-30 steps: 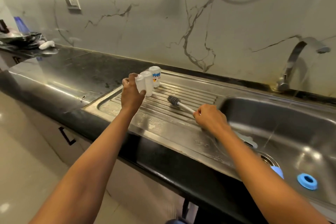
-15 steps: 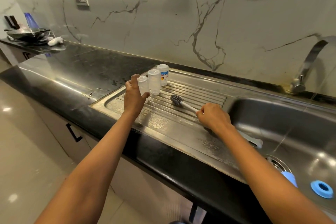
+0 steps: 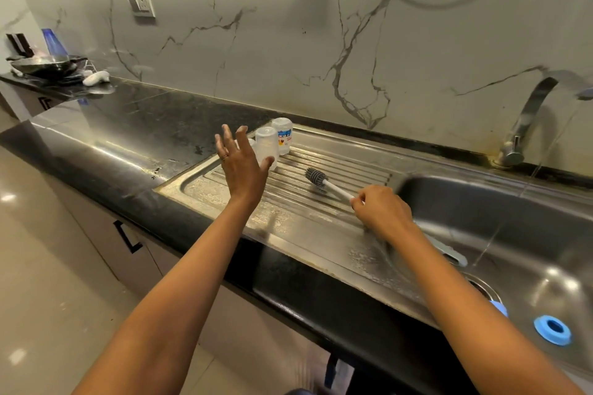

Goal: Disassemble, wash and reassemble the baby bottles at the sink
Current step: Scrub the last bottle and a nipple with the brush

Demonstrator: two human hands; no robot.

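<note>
Left hand: the left hand [image 3: 239, 167] is released, its fingers spread, raised over the drainboard [image 3: 288, 218] and grasping nothing.
Bottles: a small bottle [image 3: 251, 142], a clear bottle [image 3: 267, 146] and a printed bottle [image 3: 283, 135] stand at the drainboard's back left. All 3 are just beyond the left fingertips, and the smallest is partly hidden behind them.
Brush: the brush [image 3: 316, 177] lies on the ribs between the 2 hands, bristles towards the bottles.
Right hand: the right hand [image 3: 382, 210] pinches the brush's white handle beside the basin [image 3: 513, 218].
Blue ring: the blue ring [image 3: 552, 330] lies on the basin floor, well apart from both hands.
Change: 0.5 s ago the left hand gripped the small bottle and has since let go. The right hand's grasp is unchanged.
</note>
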